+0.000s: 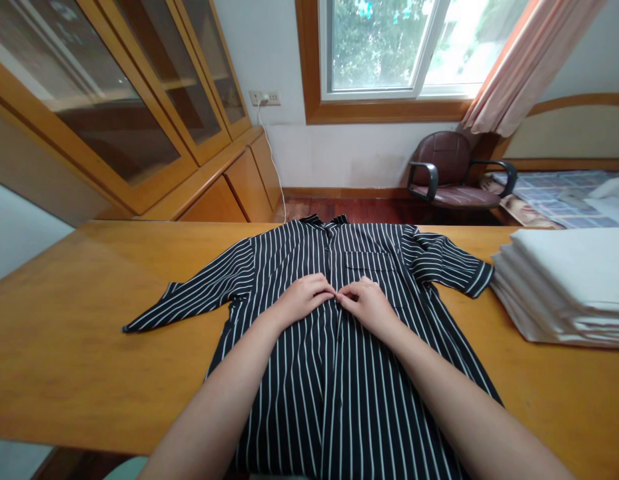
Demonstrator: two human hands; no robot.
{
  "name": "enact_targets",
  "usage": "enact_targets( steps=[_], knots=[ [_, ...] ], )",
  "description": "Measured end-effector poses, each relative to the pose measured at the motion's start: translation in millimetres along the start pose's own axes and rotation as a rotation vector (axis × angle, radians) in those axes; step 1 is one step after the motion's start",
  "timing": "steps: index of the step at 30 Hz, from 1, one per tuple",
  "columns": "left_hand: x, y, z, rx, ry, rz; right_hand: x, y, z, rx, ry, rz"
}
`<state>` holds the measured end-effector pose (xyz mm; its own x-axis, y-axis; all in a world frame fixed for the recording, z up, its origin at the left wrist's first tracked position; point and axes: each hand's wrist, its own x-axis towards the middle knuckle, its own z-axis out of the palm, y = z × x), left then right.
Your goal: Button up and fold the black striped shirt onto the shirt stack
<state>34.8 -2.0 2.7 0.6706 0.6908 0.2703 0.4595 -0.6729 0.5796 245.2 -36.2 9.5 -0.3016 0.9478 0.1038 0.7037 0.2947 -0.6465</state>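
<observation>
Black cloth with thin white stripes makes up the shirt [289,373], which lies front up and spread flat on the middle of the desk [64,347], lightly rippled, with a chest pocket [370,261] toward 1 o'clock from the hands. Its long axis runs from 12 to 6 o'clock: the collar [312,219] points to 12, away from the person, and the body widens toward 6. One sleeve reaches out between 8 and 9 o'clock, the other to 3, near a stack of white cloth [574,280]. The left hand [303,295] and right hand [368,305] meet fingertip to fingertip, pinching the front opening at mid-chest.
</observation>
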Motion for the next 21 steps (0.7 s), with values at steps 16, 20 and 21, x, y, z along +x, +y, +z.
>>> enact_targets(
  steps=[16, 20, 21],
  knots=[
    [2.8, 5.6, 4.1, 0.095, 0.005, -0.046, 0.3, -2.6, -1.8, -0.078, -0.068, 0.031],
    [3.2, 7.1, 3.7, 0.085, 0.008, -0.066, 0.7, -2.8, -0.7, -0.089, -0.063, 0.036],
    [3.2, 6.8, 3.9, 0.082, 0.006, -0.069, 0.7, -3.1, -0.7, -0.085, -0.063, 0.038]
  ],
)
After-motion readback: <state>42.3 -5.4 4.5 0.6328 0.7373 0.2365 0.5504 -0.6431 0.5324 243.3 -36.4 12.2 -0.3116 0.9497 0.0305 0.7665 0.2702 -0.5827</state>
